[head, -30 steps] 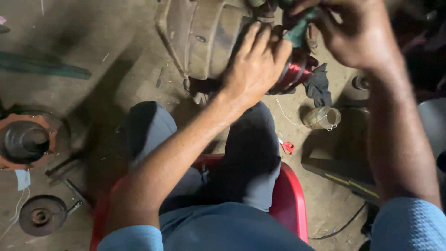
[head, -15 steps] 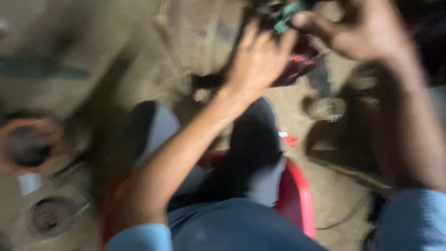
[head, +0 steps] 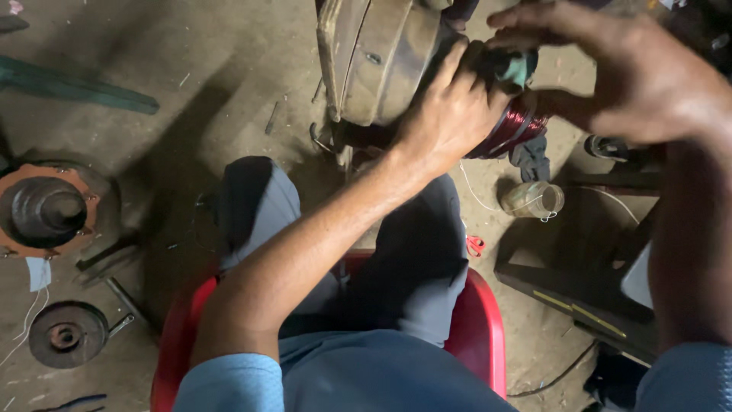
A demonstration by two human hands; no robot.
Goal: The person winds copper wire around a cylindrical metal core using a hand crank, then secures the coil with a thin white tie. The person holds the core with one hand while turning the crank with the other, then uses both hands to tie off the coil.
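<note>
Seen from the head camera, the person sits on a red stool (head: 480,328) on a dusty concrete floor (head: 229,69), knees apart, with a worn, dirt-caked motor housing (head: 377,61) lying on its side just in front of them. The left hand (head: 450,114) lies across the open end of the housing, fingers curled and pressed down over the red copper coil (head: 515,126) that bulges out of it; the palm appears to brace the motor so that it does not roll. The right hand (head: 633,72) hovers just above the same end, its fingers bent and bunched towards a small greenish piece (head: 518,70) at the top of the coil; whether they actually pinch that piece or only touch it cannot be told, since the hand is slightly blurred and covers the spot. The coil thus sits between the two hands, at the housing's near end, close enough for both arms to work with elbows bent. A small glass jar (head: 532,200) stands on the floor just beside the motor, with a thin white string (head: 476,194) trailing near it. Well apart on the left lie a round orange-rimmed motor cover (head: 46,210), a dark pulley wheel (head: 67,334) and a green bar (head: 76,88).
</note>
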